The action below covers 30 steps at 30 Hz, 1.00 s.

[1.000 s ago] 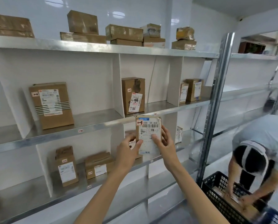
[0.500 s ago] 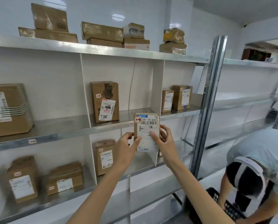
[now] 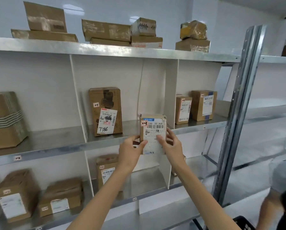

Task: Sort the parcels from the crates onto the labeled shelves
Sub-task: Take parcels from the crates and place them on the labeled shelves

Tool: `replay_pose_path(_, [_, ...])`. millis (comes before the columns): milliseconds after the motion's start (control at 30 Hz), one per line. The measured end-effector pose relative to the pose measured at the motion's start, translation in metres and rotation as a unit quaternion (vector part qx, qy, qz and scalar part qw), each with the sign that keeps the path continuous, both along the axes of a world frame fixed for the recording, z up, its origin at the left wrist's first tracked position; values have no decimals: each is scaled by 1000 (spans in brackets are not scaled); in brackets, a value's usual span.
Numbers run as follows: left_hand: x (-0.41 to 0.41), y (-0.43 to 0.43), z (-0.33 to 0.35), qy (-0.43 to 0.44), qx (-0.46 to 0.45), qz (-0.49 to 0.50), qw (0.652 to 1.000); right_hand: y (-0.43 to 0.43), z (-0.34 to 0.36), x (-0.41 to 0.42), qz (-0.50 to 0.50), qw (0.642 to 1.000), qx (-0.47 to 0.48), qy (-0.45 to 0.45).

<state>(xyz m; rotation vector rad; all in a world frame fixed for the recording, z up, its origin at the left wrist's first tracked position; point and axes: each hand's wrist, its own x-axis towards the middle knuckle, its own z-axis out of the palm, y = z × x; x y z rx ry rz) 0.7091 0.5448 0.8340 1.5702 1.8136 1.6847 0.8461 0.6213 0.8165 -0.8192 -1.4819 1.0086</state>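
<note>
Parcel: we are holding a small parcel [image 3: 153, 135] upright in front of the middle shelf [image 3: 55, 143], its white label facing us, near the divider [image 3: 171, 97] between two compartments.
Left hand: our left hand [image 3: 130, 150] is pinching the parcel's lower left side, thumb on the label.
Right hand: our right hand [image 3: 173, 146] is gripping the right side, thumb on the label, fingers curling round the edge.
Middle compartment: a tall box [image 3: 105, 112] marked 7786 is standing alone.
Right compartment: two labeled boxes [image 3: 183, 109] are standing just beside each other.
Top shelf: we are seeing flat boxes [image 3: 105, 31] lying stacked on the top shelf [image 3: 105, 49].
Lower shelf: more labeled boxes [image 3: 14, 195] are sitting there.
Crate: a black crate [image 3: 243, 223] is peeking in at bottom right; we cannot tell its contents.
Room: white walls are surrounding a metal post [image 3: 238, 113]; another person [image 3: 281, 176] is bending at the right.
</note>
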Motion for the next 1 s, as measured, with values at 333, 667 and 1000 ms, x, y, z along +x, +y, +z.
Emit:
replay_pose_path(333, [-33,121,8,-6,9,35,999,115,18,-37,40,998,38,13])
replay_pose_path(667, [-49,201,-2,17,-50,57,997,204,5,-55,50,999,-1,-8])
replay_pose_path(1000, [-63,234,6,28,-87,72,993,250,4,-65,112,994,-4,-9])
